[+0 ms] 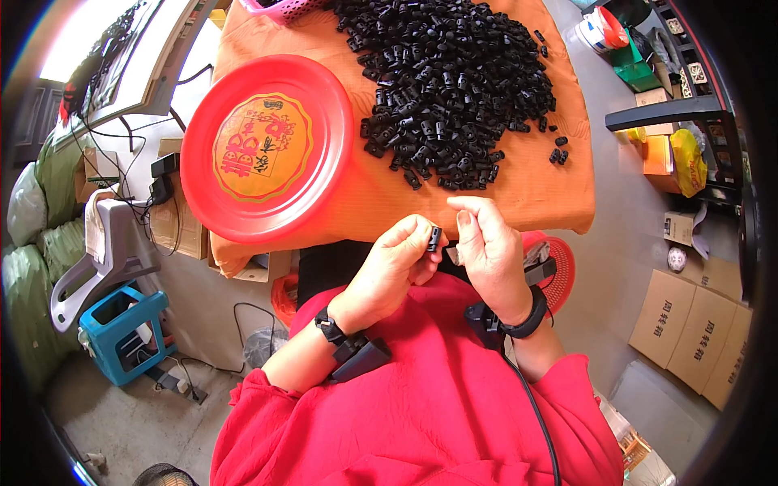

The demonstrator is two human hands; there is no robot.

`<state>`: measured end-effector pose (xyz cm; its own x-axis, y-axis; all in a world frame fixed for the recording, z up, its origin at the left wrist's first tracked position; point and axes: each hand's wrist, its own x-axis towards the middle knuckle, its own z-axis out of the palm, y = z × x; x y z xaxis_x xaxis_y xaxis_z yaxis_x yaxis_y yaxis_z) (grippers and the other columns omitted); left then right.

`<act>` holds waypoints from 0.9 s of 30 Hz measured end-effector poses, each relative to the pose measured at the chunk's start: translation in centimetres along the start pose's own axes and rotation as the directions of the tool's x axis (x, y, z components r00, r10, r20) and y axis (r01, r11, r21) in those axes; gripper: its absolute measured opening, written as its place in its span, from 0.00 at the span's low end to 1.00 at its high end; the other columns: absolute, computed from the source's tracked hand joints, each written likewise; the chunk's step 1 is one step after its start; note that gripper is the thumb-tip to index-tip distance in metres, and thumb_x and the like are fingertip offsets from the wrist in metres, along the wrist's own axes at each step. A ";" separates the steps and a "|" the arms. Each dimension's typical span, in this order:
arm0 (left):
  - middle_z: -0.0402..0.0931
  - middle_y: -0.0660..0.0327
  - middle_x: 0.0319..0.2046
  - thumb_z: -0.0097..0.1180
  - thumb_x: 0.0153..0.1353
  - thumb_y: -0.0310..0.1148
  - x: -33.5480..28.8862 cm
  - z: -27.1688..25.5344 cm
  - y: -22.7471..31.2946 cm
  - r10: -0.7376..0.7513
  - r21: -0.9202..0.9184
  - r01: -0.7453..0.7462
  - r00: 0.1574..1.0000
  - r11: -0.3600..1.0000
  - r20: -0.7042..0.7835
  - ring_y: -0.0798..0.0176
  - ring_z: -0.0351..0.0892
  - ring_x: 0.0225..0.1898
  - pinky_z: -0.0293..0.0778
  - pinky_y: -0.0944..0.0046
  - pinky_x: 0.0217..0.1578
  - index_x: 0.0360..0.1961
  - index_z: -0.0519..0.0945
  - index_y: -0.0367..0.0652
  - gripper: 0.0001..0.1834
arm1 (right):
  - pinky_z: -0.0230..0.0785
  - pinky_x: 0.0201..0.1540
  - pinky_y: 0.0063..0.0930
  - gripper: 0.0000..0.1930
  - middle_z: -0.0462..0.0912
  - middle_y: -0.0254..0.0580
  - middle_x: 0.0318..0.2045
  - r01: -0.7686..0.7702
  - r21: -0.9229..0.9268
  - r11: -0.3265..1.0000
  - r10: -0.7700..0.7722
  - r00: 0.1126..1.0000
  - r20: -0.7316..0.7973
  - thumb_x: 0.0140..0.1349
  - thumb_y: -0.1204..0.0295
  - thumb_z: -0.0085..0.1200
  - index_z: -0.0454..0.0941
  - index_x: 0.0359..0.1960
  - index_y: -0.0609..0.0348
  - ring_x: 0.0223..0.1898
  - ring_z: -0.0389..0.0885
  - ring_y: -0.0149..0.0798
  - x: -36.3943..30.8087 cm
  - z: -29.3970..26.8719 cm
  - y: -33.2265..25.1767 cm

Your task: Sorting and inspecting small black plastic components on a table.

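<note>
Just in front of my red top, at the table's near edge, my left hand [389, 271] pinches a small black plastic cord lock [435, 239] upright between thumb and fingers. Close by on the right is my right hand [491, 255], its thumb and forefinger drawn together and the other fingers curled. Whatever it may hold is too small or hidden to make out. Beyond both hands, a large pile of similar black cord locks [454, 89] covers much of the orange tablecloth [535, 190], with a few loose pieces at its right side.
A round red plastic tray [198, 174] lies on the table's left, and a pink basket [284, 10] sits at the far edge. Below the table's right corner is a red basket [563, 275]. A blue stool [121, 368] stands left, cardboard boxes [689, 324] right.
</note>
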<state>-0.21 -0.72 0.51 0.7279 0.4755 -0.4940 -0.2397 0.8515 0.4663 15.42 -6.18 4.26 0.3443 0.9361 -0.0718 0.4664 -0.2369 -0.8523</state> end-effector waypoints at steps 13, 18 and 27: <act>0.72 0.67 0.31 0.47 0.75 0.42 0.1 -0.5 0.2 -0.053 -0.112 0.061 0.996 0.992 0.077 0.74 0.69 0.29 0.62 0.74 0.27 0.39 0.74 0.45 0.12 | 0.74 0.26 0.27 0.07 0.83 0.41 0.23 0.095 0.090 0.991 -0.109 0.980 0.169 0.70 0.74 0.53 0.75 0.46 0.60 0.23 0.84 0.35 -0.6 0.3 -0.3; 0.72 0.68 0.30 0.48 0.74 0.41 -0.2 -0.1 0.2 -0.021 -0.065 0.029 0.994 0.997 0.110 0.74 0.66 0.26 0.60 0.74 0.25 0.37 0.72 0.46 0.12 | 0.73 0.24 0.32 0.06 0.82 0.44 0.21 0.038 0.103 0.994 -0.046 0.996 0.078 0.69 0.74 0.54 0.74 0.45 0.59 0.23 0.85 0.41 -0.6 0.9 0.4; 0.71 0.69 0.25 0.49 0.74 0.40 -0.3 0.5 -0.3 -0.030 -0.057 0.029 1.000 0.998 -0.003 0.74 0.65 0.25 0.59 0.74 0.25 0.36 0.72 0.47 0.11 | 0.70 0.22 0.43 0.05 0.77 0.49 0.17 0.153 -0.198 0.968 -0.166 0.985 -0.049 0.68 0.74 0.54 0.74 0.43 0.56 0.21 0.81 0.52 -0.1 1.2 0.0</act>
<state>-0.02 -1.28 0.89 0.7327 0.4508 -0.5098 -0.2543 0.8762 0.4093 14.39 -5.99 3.64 0.3022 0.9484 0.0960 0.6655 -0.1378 -0.7335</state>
